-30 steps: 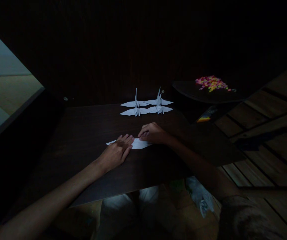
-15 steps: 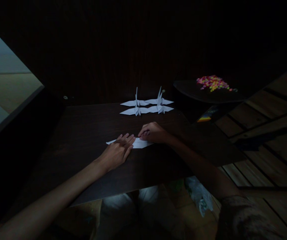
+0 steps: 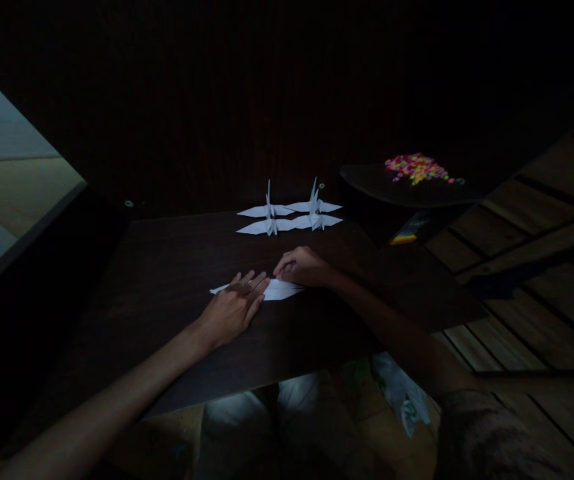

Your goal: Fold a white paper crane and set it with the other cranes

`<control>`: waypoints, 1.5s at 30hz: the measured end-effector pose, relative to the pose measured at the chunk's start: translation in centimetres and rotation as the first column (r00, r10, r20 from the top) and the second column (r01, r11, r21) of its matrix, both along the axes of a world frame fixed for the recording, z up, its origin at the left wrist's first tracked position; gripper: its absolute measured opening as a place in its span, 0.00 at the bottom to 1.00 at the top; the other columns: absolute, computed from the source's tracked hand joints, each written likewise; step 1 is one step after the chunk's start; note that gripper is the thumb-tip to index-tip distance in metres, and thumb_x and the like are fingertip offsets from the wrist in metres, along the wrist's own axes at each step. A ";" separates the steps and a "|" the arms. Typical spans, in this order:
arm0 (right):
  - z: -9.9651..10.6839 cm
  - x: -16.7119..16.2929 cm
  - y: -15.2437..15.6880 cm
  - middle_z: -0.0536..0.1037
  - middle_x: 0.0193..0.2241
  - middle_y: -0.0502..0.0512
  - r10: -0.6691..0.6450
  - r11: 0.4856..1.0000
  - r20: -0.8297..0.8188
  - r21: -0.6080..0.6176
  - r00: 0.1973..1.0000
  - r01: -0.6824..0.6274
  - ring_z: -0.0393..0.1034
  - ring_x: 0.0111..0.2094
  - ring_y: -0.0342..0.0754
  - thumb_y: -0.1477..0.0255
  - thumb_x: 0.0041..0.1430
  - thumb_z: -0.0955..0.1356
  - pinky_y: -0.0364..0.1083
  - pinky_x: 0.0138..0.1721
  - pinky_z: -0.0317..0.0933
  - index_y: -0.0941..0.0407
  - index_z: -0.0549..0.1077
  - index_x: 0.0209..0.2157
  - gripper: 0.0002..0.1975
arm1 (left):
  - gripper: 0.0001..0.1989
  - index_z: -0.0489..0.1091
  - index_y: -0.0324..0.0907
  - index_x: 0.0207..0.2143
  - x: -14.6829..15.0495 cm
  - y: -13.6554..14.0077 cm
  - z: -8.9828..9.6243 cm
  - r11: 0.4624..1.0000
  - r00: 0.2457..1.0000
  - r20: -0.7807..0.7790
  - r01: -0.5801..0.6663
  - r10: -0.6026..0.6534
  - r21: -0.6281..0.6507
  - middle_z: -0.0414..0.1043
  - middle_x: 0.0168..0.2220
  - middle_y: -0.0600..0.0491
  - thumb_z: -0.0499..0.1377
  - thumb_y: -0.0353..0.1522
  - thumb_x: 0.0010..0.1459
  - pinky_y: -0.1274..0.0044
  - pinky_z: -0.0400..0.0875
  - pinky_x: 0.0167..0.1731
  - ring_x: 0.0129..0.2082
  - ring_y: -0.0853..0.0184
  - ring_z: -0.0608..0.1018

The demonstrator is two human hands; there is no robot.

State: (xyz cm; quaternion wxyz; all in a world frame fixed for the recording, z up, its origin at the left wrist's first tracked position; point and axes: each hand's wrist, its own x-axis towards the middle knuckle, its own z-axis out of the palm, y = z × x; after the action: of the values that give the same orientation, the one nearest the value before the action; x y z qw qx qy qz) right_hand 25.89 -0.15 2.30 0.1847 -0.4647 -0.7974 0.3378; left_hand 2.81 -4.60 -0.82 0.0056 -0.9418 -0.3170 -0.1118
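A strip of folded white paper [image 3: 281, 289] lies lengthwise on the dark table. My left hand [image 3: 234, 303] rests flat across its left part, fingers stretched out and slightly apart. Along the paper's far edge, my right hand [image 3: 301, 265] is curled closed with its fingertips touching or very near the paper. Anything inside those curled fingers is hidden. Beyond both hands stand several white paper cranes [image 3: 271, 225] in two rows, necks pointing up and wings spread sideways.
A small rounded shelf [image 3: 367, 183] at the right back bears a pile of colourful little pieces [image 3: 417, 167]. Under it shows a rainbow-striped item [image 3: 405, 237]. Dark panels rise behind and at the left. A plastic bag [image 3: 401, 390] lies below the table's front edge [image 3: 211, 397].
The whole view has shifted slightly. My right hand's curled fingers have moved a little along the paper's far edge, if at all; my left hand stays flat on the paper.
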 end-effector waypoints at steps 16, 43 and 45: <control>0.3 0.8 0.2 0.78 0.32 0.54 0.039 0.990 -0.070 -0.130 0.997 -0.048 0.73 0.31 0.43 0.78 0.45 0.70 0.39 0.30 0.65 0.60 0.79 0.34 0.11 | 0.22 0.58 0.45 0.61 0.3 0.0 0.4 1.000 0.999 -0.038 -0.006 0.007 0.021 0.59 0.62 0.50 0.43 0.35 0.67 0.60 0.63 0.56 0.60 0.55 0.64; 0.7 0.6 0.1 0.74 0.27 0.51 0.113 0.994 0.023 -0.005 0.993 -0.113 0.70 0.26 0.41 0.79 0.46 0.70 0.39 0.27 0.63 0.60 0.78 0.28 0.04 | 0.24 0.53 0.52 0.64 0.8 0.1 2.3 0.999 0.974 -0.225 -0.038 0.030 -0.031 0.53 0.65 0.54 0.46 0.34 0.66 0.62 0.66 0.54 0.60 0.55 0.64; 0.7 0.7 0.1 0.74 0.27 0.51 0.113 0.993 0.017 -0.011 0.993 -0.113 0.70 0.26 0.40 0.79 0.46 0.70 0.39 0.27 0.62 0.60 0.78 0.27 0.04 | 0.24 0.53 0.51 0.64 0.8 0.1 2.5 0.999 0.972 -0.233 -0.029 0.020 -0.038 0.53 0.64 0.54 0.46 0.34 0.66 0.62 0.67 0.53 0.60 0.54 0.64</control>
State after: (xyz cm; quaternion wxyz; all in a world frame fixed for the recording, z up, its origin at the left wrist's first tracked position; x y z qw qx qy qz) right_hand 26.54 -0.07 2.97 0.1558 -0.4226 -0.8224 0.3476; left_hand 3.66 -4.45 1.71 0.0250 -0.9443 -0.3280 0.0060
